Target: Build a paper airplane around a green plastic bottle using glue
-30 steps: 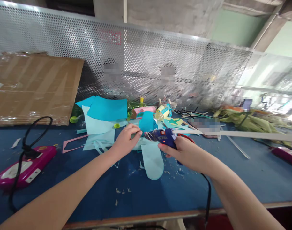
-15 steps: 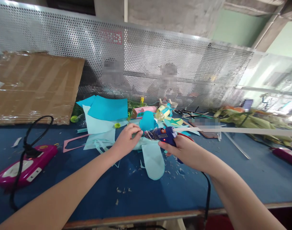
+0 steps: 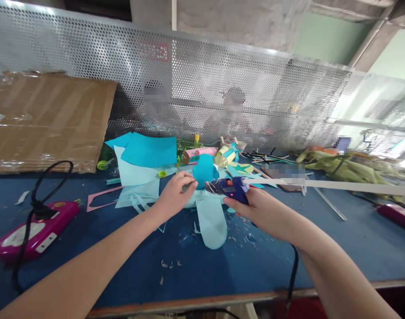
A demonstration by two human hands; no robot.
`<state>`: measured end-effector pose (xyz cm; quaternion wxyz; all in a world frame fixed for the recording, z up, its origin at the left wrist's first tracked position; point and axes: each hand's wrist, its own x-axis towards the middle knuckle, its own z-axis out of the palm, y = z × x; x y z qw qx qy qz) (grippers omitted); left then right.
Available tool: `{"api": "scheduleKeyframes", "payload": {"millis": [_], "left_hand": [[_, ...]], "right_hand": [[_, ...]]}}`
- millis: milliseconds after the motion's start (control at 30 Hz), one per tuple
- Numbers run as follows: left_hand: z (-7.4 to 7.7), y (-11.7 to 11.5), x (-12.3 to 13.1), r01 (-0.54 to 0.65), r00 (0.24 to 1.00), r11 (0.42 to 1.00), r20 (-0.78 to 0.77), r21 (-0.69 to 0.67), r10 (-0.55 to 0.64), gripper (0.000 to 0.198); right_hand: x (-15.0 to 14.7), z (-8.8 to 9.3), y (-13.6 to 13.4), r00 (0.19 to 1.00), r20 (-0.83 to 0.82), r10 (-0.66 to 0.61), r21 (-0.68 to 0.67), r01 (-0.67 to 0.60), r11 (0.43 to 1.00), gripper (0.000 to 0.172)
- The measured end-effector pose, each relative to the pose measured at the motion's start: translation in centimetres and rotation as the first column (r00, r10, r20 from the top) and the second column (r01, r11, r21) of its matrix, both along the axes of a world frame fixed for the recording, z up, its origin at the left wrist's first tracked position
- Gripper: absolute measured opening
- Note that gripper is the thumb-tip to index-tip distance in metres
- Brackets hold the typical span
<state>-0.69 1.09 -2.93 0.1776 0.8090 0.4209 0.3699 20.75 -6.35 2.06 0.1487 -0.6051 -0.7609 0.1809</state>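
Observation:
My right hand [image 3: 264, 207] is wrapped round the grip of a blue hot glue gun [image 3: 233, 189], whose nozzle points left and whose red light is lit. A long white glue stick [image 3: 322, 182] sticks out of its back end. Just left of the nozzle, my left hand [image 3: 177, 193] has thumb and fingers pinched together; what they hold is hidden. Its fingertips are at the edge of a blue paper craft [image 3: 203, 170] with a rounded top. A pale blue rounded paper flap [image 3: 212, 226] extends from the craft toward me.
Blue sheets [image 3: 151, 149] and a pink paper offcut [image 3: 92, 203] lie left of the craft. A magenta power strip [image 3: 52, 237] is at the left, cardboard [image 3: 49, 124] behind it. Plastic bottles [image 3: 227, 156] and a phone [image 3: 285, 177] lie farther back, before a perforated metal screen [image 3: 195, 75].
My right hand has drawn the glue gun slightly to the right, so its nozzle is farther from my left fingertips. My left hand has hardly moved.

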Motion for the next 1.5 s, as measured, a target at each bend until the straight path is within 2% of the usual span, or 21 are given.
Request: {"api": "scheduleKeyframes", "payload": {"millis": [200,467,733,933,1233,1500], "left_hand": [[0.0,0.0,0.0,0.011,1.000,0.999,0.020,0.036,-0.011,0.033],[0.0,-0.1,0.0,0.014,1.000,1.000,0.006,-0.012,-0.014,0.033],[0.2,-0.2,0.1,0.000,1.000,1.000,0.020,-0.025,0.001,0.030],[0.1,-0.2,0.0,-0.002,1.000,1.000,0.019,-0.022,0.003,0.031],[0.2,-0.2,0.1,0.007,1.000,1.000,0.026,-0.013,-0.007,0.032],[0.1,-0.2,0.0,0.003,1.000,1.000,0.010,-0.005,-0.003,0.030]], "right_hand": [[-0.5,0.1,0.1,0.998,-0.034,0.055,0.028,-0.054,0.998,0.034],[1.2,0.1,-0.1,0.997,0.053,-0.048,0.013,0.047,0.999,0.042],[1.8,0.2,-0.3,0.999,-0.002,-0.044,0.065,0.044,0.997,0.036],[1.7,0.2,-0.1,0.999,0.031,-0.036,0.009,0.036,0.999,0.042],[0.3,1.0,0.1,0.999,0.033,-0.012,-0.017,0.012,1.000,0.039],[1.6,0.6,0.1,0.999,0.028,-0.042,0.014,0.042,0.999,0.035]]}}
